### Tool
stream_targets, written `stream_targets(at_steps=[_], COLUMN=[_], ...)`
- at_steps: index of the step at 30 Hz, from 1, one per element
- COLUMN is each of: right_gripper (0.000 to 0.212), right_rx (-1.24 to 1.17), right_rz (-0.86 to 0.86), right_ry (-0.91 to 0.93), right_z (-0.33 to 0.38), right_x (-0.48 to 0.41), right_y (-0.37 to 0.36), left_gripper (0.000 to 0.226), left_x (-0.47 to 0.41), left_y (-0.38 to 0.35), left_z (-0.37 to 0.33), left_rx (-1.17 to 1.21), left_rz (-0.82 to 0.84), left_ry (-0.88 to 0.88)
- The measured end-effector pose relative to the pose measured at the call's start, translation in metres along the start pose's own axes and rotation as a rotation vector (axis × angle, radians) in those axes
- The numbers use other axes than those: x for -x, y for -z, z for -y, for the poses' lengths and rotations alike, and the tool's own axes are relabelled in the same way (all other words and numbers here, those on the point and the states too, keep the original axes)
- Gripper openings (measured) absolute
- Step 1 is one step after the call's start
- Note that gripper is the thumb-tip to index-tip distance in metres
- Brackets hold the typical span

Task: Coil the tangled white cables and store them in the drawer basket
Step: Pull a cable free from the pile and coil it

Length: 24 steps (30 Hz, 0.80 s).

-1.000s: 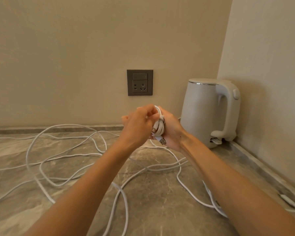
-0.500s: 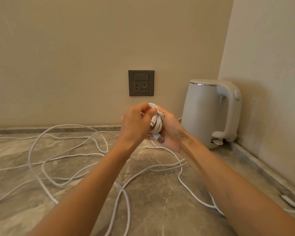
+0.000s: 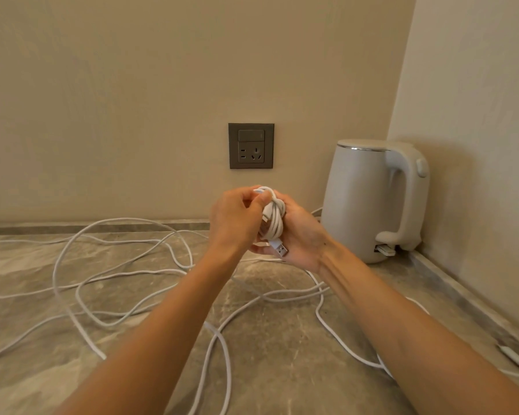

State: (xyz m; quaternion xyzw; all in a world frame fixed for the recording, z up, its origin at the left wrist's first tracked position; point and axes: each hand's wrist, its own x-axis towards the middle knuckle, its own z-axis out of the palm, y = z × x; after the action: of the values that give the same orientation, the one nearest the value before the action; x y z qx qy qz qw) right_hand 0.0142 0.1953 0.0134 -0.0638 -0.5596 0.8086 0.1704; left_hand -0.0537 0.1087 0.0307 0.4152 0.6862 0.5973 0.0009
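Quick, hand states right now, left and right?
Left hand: closed, pinching the coiled white cable.
Right hand: closed around the same coil.

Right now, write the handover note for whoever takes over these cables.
Hands: the left hand pinches the top wrap of the coiled cable. The right hand holds that coil, and its USB plug sticks out below.
Done: one cable is nearly bundled, held above the countertop.
Left: finish that coil, then coil the loose white cables tangled across the countertop and store everything. The drawer basket is not in view.
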Motion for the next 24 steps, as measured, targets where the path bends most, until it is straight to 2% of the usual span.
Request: stream_targets(at_steps=[9, 16, 21, 24], right_gripper=[0.036, 0.043, 0.033, 0.03], right_rx=[-0.109, -0.146, -0.09, -0.059], right_rz=[-0.084, -0.121, -0.113, -0.115], right_ry=[-0.006, 0.013, 0.027, 0.027], right_z=[0.004, 0.001, 0.001, 0.0], right_x=[-0.005, -0.003, 0.001, 0.002], right_y=[0.005, -0.003, -0.017, -0.03], left_gripper=[0.003, 0.024, 0.023, 0.025], left_x=[-0.003, 0.002, 0.005, 0.014], left_y=[0.012, 0.021, 0.033, 0.05], left_z=[0.0, 0.005, 0.005, 0.001], left_rx=[0.053, -0.064, -0.151, -0.143], left_rz=[0.165, 0.153, 0.026, 0.056], left_ry=[-0.026, -0.095, -0.056, 0.002])
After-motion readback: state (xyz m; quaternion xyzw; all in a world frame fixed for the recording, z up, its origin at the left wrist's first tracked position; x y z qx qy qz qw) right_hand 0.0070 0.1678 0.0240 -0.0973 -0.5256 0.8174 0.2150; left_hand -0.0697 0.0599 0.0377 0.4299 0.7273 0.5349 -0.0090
